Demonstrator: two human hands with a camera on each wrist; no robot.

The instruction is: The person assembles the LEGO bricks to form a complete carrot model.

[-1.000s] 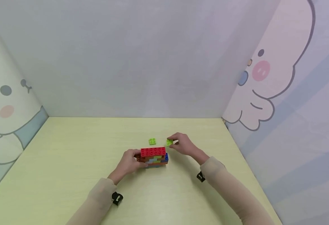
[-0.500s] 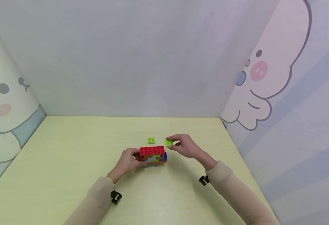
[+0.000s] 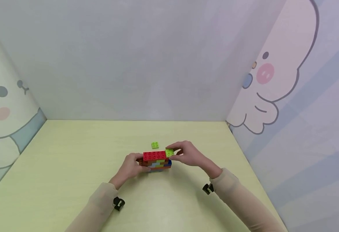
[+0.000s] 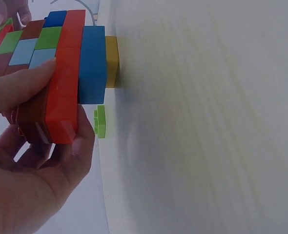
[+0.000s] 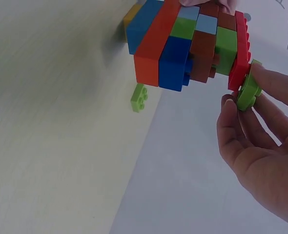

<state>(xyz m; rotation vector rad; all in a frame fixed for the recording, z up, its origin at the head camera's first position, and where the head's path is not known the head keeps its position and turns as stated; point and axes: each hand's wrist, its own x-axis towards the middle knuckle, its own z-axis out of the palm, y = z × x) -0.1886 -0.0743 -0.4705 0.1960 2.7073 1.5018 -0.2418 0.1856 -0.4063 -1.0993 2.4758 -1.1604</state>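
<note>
A many-coloured toy brick structure [image 3: 159, 164] stands on the table, topped by a red layer with studs [image 3: 153, 156]. My left hand [image 3: 131, 166] grips its left end, the thumb across the near side and the fingers behind. In the left wrist view the structure [image 4: 68, 73] shows red, blue, brown and green bricks above a yellow one. My right hand [image 3: 188, 153] pinches a lime green building brick [image 3: 169, 153] at the right end of the red layer. In the right wrist view that green brick [image 5: 250, 88] overlaps the red layer's edge, held between thumb and fingers.
Another lime green brick [image 3: 155, 145] lies on the pale yellow table [image 3: 100, 138] behind the structure. A grey wall [image 3: 137, 64] rises at the table's back edge, and side walls with cartoon animals stand left and right.
My right hand has brought the green brick left and toward me, from beyond the structure's right end to the end of the red top. The left hand keeps its grip in place.
</note>
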